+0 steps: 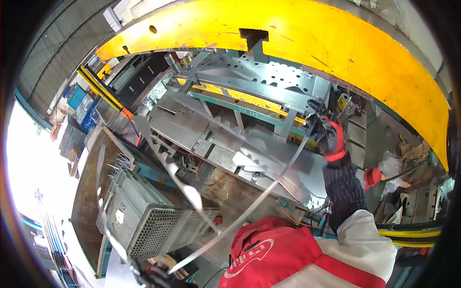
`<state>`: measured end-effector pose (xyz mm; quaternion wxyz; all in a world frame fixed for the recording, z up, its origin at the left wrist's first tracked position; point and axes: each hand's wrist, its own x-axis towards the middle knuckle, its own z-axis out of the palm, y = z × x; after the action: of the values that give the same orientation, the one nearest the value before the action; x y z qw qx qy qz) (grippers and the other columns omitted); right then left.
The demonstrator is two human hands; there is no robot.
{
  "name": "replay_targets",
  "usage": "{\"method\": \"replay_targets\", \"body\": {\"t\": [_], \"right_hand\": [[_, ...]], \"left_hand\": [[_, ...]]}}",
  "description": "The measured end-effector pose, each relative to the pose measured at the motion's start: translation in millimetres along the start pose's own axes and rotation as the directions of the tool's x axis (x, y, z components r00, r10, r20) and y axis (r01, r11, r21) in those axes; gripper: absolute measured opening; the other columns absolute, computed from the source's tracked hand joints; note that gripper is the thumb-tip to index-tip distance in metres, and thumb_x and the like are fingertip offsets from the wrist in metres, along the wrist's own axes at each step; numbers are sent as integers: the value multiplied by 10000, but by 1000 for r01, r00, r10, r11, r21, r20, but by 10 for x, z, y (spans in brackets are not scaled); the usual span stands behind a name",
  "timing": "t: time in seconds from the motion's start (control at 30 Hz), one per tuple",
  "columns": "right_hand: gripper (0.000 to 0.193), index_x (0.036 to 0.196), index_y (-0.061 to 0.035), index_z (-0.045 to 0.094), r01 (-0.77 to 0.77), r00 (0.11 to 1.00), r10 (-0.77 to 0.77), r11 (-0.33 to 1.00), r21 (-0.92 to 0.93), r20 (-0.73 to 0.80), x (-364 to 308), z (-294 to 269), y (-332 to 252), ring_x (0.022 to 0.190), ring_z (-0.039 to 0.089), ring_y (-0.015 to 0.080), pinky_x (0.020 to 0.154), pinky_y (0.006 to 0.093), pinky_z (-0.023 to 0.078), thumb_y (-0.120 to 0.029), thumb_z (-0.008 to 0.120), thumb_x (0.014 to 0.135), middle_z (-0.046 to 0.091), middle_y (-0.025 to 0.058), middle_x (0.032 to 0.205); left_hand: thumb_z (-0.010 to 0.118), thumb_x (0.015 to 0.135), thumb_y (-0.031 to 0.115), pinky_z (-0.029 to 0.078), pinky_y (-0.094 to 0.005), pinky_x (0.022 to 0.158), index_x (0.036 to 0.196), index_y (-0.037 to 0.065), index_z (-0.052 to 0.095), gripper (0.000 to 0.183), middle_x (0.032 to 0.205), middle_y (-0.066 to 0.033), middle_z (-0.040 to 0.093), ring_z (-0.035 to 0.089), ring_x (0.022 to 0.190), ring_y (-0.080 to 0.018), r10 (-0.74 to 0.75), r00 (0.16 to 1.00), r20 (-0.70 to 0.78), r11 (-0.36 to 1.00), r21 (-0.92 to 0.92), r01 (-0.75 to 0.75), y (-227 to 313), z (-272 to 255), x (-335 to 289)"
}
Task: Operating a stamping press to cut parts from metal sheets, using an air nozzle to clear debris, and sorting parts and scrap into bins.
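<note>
My right hand (331,137), in a black and red glove, reaches toward the bed of a large press and is closed on the upper end of a long, thin metal strip (254,202). The strip slants down to the lower left, where my left hand (161,277) grips its other end. That gloved hand is blurred and partly cut off by the lower edge. Another narrow, wavy metal strip (191,194) hangs blurred over the grey crates; whether both belong to one piece, I cannot tell. Beyond my right hand lies a perforated die plate (283,74).
A yellow press beam (307,26) arches over the work area. Thin sheet metal pieces (273,173) lie stacked on the press bed's near side. Grey plastic crates (158,230) stand at the lower left. A yellow and black post (101,89) rises at the left.
</note>
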<state>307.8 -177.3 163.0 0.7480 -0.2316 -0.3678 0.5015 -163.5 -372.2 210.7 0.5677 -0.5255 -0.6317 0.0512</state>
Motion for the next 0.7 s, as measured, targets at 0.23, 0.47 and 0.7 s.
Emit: {"method": "replay_targets", "body": {"t": [0.23, 0.47, 0.7], "right_hand": [[335, 1046, 67, 483, -495, 869, 495, 868, 33, -2, -856, 146, 268, 895, 577, 319, 727, 434, 502, -180, 469, 820, 563, 200, 950], [422, 1044, -23, 543, -521, 828, 561, 747, -413, -29, -745, -137, 438, 549, 517, 86, 485, 203, 419, -387, 457, 848, 577, 34, 706], [454, 1115, -5, 491, -461, 887, 450, 845, -272, -105, -419, -306, 400, 653, 579, 136, 522, 232, 477, -372, 426, 855, 563, 111, 1049]], "left_hand": [[405, 889, 232, 438, -283, 516, 779, -6, 542, 296, 688, -75, 541, 470, 537, -187, -591, 561, 579, -127, -754, 645, -331, -189, -169], [544, 774, 134, 440, -388, 698, 665, 43, 502, 148, 632, -34, 529, 466, 539, -179, -399, 710, 581, 30, -765, 643, -423, 56, -733], [398, 864, 216, 355, -159, 411, 1130, 24, 455, 333, 1074, -186, 544, 418, 455, -36, -309, 723, 618, -29, -766, 643, -436, 158, -885]]}}
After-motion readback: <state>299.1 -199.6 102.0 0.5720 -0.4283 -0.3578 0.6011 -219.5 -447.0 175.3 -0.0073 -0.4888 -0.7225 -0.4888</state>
